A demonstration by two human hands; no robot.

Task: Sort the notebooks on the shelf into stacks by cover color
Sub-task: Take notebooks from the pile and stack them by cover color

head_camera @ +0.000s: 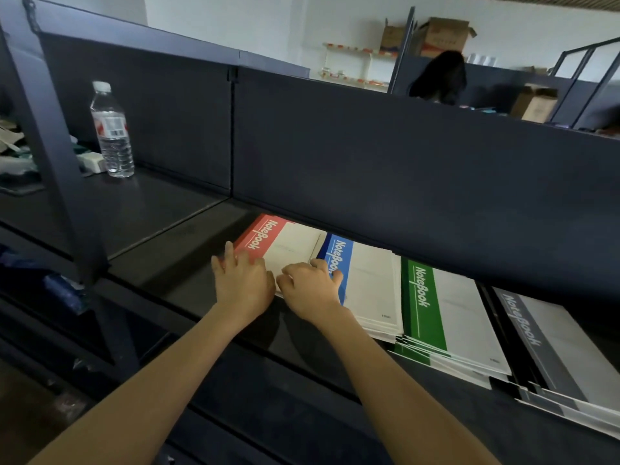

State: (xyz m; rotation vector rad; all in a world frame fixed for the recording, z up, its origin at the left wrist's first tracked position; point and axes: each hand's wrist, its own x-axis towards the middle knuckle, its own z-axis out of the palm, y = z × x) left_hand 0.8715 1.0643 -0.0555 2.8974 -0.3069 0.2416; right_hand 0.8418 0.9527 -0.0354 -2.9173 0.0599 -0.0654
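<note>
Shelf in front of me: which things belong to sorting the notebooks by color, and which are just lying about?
For the job: red stack, blue stack, green stack, grey stack, left hand, right hand.
Lying about: water bottle, cardboard box in the background.

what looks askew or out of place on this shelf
The green stack and the grey stack are fanned: their lower notebooks jut out past the top covers at the near edge instead of lying flush. The red stack and the blue stack look squarer. A water bottle also stands on the shelf.
</note>
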